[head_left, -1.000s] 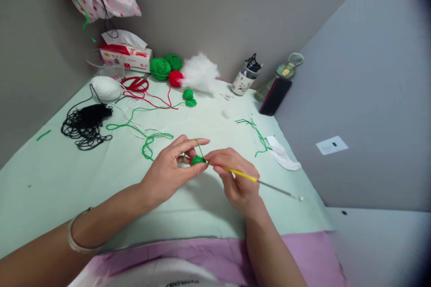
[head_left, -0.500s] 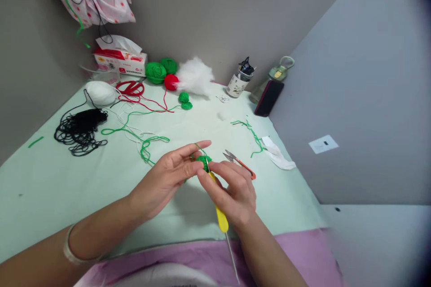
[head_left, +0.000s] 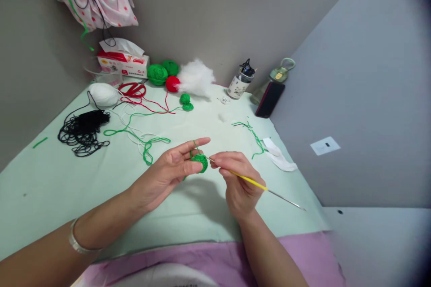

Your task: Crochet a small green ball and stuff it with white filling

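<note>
A small round green crochet piece (head_left: 200, 163) is pinched between the thumb and fingers of my left hand (head_left: 168, 168). Green yarn runs up from the piece over my raised left index finger. My right hand (head_left: 243, 181) grips a crochet hook (head_left: 251, 181) by its yellow handle, with a second metal end sticking out to the right. The hook's front tip meets the top right edge of the green piece; whether it sits inside a stitch I cannot tell. Loose green yarn (head_left: 148, 148) lies in loops on the table left of my hands.
A black yarn tangle (head_left: 84, 130), a white yarn ball (head_left: 104, 94) and red-handled scissors (head_left: 132, 90) lie left. Green yarn balls (head_left: 157, 74), a red ball (head_left: 173, 84) and white stuffing (head_left: 197, 78) sit behind. A phone (head_left: 270, 99) leans against a bottle (head_left: 282, 70) at right.
The hook has swung from pointing down toward me to slanting out rightward. My right hand has turned and shifted slightly right, now covering the small orange-handled snips. My left hand stays on the green piece.
</note>
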Demonstrator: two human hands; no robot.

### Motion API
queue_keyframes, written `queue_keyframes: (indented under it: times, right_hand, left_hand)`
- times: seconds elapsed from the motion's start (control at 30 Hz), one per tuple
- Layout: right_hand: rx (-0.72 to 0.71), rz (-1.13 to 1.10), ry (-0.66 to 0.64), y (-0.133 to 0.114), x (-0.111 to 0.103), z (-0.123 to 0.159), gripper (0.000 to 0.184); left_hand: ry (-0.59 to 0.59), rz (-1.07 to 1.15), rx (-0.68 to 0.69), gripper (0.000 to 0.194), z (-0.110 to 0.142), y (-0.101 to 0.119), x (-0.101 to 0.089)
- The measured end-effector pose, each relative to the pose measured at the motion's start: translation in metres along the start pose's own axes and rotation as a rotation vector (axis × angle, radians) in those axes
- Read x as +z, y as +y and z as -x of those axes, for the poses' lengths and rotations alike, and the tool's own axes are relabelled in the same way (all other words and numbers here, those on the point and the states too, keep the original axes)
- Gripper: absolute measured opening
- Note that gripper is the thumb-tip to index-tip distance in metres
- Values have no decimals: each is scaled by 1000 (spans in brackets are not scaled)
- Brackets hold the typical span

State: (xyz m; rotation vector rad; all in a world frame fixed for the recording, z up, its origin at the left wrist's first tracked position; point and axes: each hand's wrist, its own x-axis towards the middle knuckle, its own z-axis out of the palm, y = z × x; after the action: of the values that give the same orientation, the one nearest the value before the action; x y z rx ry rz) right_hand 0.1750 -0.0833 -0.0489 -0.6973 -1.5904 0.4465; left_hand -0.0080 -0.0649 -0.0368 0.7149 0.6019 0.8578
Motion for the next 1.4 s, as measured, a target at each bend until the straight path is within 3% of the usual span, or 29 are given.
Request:
queue_keyframes:
  times: [0.17, 0.7, 1.1, 1.27, 1.4]
  right_hand:
    - [132, -60, 17, -1, -1, -4, 22]
    - [684, -550, 138, 1, -3, -16, 11]
    - [543, -448, 40, 2, -5, -14, 13]
    - [593, -504, 49, 4, -8, -18, 15]
    - [552, -535, 19, 5, -7, -17, 12]
  left_hand:
    - [56, -91, 35, 49, -2, 5, -2]
    - [25, -299, 9, 40, -4, 9, -11]
    - [-176, -94, 3, 41, -3, 2, -11]
    - [-152, -154, 9, 41, -4, 4, -14]
    - [-110, -282, 29, 47, -4, 7, -13]
